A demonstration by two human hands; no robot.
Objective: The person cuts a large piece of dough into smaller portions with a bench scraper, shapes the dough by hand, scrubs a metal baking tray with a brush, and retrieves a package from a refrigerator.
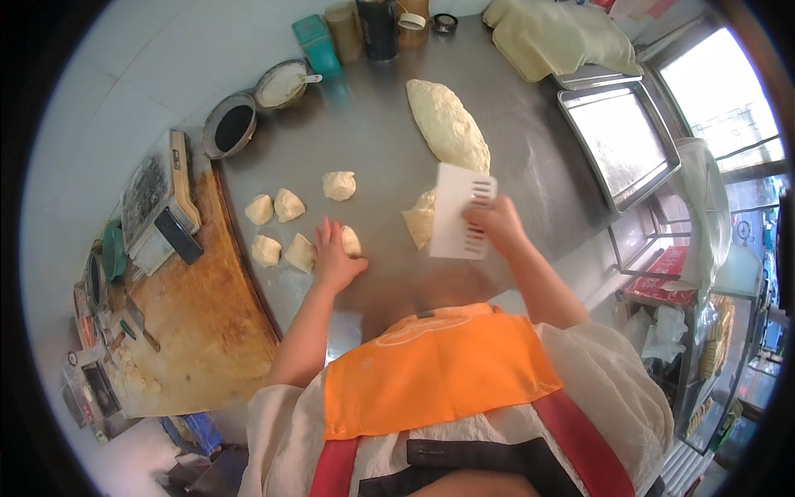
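Observation:
My right hand (495, 224) grips a flat white plastic dough scraper (452, 211) with a row of slots near its handle side. Partly behind the scraper lies a cut piece of dough (419, 219). Farther back, a long loaf-shaped mass of dough (448, 124) ends close to the scraper's upper edge. My left hand (334, 258) rests low over the table with its fingers spread. A small dough piece (351, 242) sits between its thumb and fingers, and another dough lump (300, 253) is just left of it. Several more lumps, one at the back (339, 185), lie around.
The steel table (373, 124) meets a wooden board (195, 323) on the left, beside a scale (157, 190). Two bowls, one with white powder (283, 85) and one dark inside (234, 126), stand back left. Containers (377, 29) line the back; a metal tray (621, 137) lies right.

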